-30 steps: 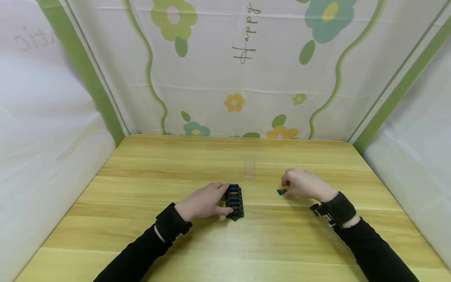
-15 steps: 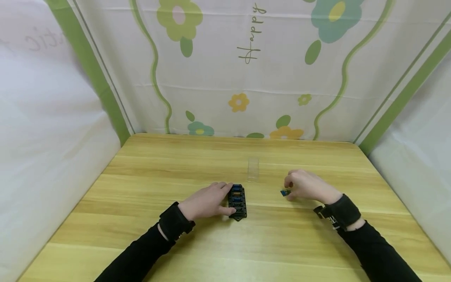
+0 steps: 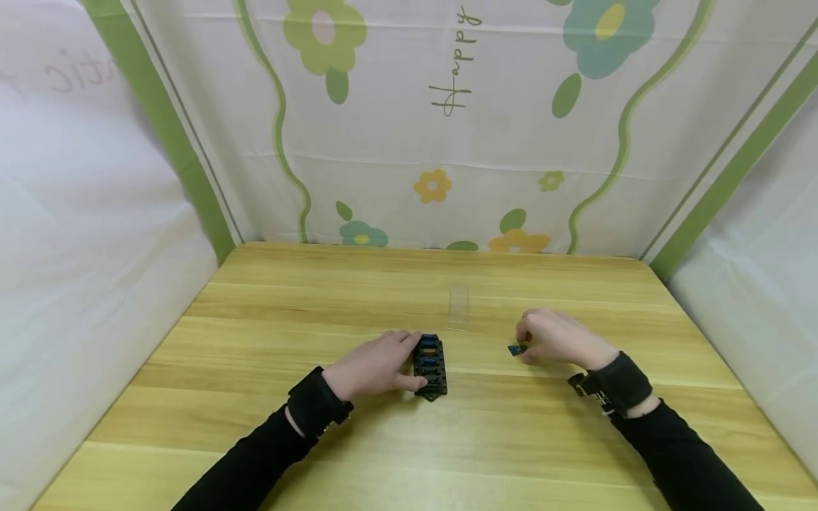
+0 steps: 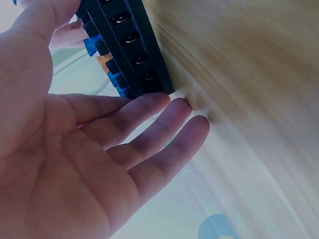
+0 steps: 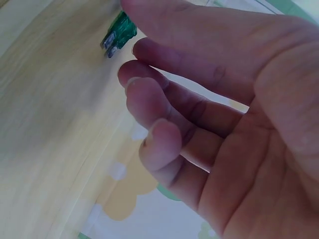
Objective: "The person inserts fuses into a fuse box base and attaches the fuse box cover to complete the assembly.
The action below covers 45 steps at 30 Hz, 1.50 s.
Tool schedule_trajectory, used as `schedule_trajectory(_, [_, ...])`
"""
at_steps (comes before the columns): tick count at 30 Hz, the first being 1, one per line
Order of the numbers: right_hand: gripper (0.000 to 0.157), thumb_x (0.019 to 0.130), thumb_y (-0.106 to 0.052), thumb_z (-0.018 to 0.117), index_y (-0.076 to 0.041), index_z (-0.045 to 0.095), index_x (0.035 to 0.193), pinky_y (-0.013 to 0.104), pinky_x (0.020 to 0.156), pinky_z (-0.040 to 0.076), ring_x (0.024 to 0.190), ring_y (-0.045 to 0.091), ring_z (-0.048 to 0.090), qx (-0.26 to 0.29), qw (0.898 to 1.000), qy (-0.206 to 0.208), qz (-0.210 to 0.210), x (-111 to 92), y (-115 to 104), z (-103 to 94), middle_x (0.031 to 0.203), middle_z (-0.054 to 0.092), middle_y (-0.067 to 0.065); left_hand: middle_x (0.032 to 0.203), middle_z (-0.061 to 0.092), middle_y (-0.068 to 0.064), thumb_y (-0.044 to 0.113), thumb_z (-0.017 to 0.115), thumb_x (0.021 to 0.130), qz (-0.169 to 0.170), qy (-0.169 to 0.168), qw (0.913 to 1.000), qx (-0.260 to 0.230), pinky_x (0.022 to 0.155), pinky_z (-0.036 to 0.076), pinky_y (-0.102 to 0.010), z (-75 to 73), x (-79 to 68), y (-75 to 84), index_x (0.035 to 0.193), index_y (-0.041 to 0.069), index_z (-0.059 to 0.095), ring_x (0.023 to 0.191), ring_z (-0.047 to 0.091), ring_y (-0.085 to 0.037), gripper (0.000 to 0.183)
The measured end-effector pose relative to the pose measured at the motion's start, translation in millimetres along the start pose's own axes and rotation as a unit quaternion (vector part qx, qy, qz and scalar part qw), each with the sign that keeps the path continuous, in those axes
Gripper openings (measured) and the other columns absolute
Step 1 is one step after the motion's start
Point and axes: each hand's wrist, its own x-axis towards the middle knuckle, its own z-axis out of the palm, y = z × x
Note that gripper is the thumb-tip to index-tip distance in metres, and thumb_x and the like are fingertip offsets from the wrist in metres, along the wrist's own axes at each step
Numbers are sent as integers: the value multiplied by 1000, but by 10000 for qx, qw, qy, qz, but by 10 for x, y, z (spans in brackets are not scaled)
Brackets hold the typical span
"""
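A black fuse box point(image 3: 437, 369) lies lengthwise on the table, with blue fuses and an orange fuse point(image 3: 429, 351) in its far slots. My left hand point(image 3: 371, 367) holds it from the left side, thumb near its near end and fingers at its far end. In the left wrist view the box's side point(image 4: 134, 47) shows a row of terminal openings. To the right, my right hand point(image 3: 556, 337) pinches a small green blade fuse point(image 5: 119, 34) close to the table. Its metal prongs point away from the fingers; the exact contact is partly hidden by the thumb.
A clear plastic cover point(image 3: 459, 309) lies on the wooden table point(image 3: 319, 284) beyond the fuse box, between both hands. White fabric walls with a flower print point(image 3: 432, 186) enclose the table at the back and sides.
The whole view shifted slightly to the right between the first two frames. Both hands, the fuse box and the small fuse otherwise stay nearly in place.
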Motion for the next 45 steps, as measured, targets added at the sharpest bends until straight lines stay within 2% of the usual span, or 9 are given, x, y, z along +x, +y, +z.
schedule_trajectory(10, [15, 72, -14, 81, -19, 67, 76, 21, 57, 43, 69, 6, 48, 94, 9998, 52, -183, 16, -3, 12, 80, 56, -7, 144, 38, -15, 61, 52, 90, -43, -9, 10000, -33, 105, 30, -37, -13, -15, 5, 149, 3, 29, 131, 37, -29, 85])
schedule_trajectory(17, [13, 74, -12, 80, -19, 69, 74, 20, 57, 44, 69, 4, 51, 148, 9994, 102, -302, 24, 19, 34, 80, 58, -8, 144, 38, -15, 61, 52, 90, -24, 22, 10000, -34, 106, 30, -37, -4, -21, -5, 149, 3, 29, 131, 37, -29, 86])
schedule_trajectory(21, [15, 75, -11, 78, -20, 68, 72, 20, 54, 42, 63, 3, 47, 163, 9992, 118, -350, 30, 17, 42, 78, 58, -9, 144, 38, -15, 61, 52, 90, -4, 22, 10000, -68, 105, 30, -37, -7, -24, 1, 149, 3, 29, 131, 37, -29, 86])
schedule_trajectory(35, [26, 79, -10, 75, -19, 58, 62, 19, 49, 26, 54, 4, 30, 80, 9992, 106, -376, 25, -19, 51, 65, 45, -7, 144, 39, -15, 62, 51, 90, 33, 34, 10000, -32, 105, 31, -37, 6, -8, 3, 149, 3, 29, 130, 38, -30, 86])
schedule_trajectory(40, [30, 80, -11, 74, -19, 54, 59, 19, 49, 25, 55, 4, 29, -30, 9991, 193, -382, 26, -15, 54, 65, 42, -7, 144, 39, -15, 61, 50, 91, 41, 69, 10000, -4, 105, 31, -37, 0, -2, 1, 149, 2, 29, 130, 38, -30, 86])
schedule_trajectory(45, [36, 82, -11, 73, -21, 49, 57, 19, 48, 21, 52, 3, 23, 50, 9989, 172, -431, 35, -32, 46, 59, 32, -10, 144, 39, -15, 62, 50, 90, 28, 46, 10000, 13, 104, 32, -37, 0, -8, 2, 149, 3, 29, 130, 39, -30, 86])
